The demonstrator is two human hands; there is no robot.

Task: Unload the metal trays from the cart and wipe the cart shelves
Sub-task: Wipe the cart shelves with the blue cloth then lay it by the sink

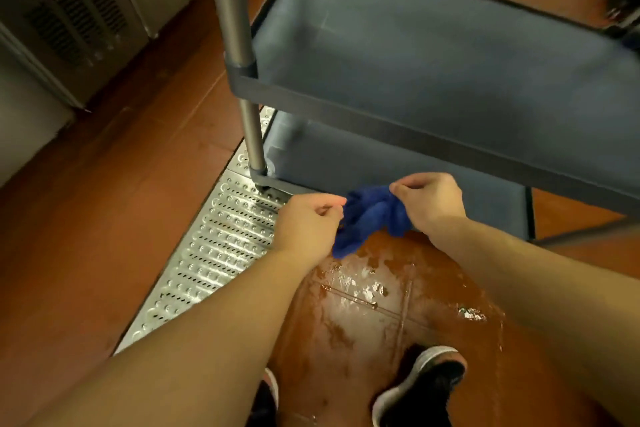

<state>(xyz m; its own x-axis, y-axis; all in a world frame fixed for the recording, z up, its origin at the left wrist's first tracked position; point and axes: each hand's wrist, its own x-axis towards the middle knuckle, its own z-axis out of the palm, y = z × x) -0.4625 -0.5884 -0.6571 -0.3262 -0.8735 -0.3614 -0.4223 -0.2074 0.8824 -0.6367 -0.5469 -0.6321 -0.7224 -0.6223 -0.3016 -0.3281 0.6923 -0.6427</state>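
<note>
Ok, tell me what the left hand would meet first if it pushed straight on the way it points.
Past the crumpled blue cloth it pinches, the left hand would likely meet the grey plastic lower cart shelf first, near its front rim, though depth is unclear.

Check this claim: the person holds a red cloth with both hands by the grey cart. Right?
No: the head view shows the cloth is blue. The left hand and right hand do hold it by the grey cart.

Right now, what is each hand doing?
Left hand: pinching one end of the blue cloth.
Right hand: gripping the cloth's other end.
</note>
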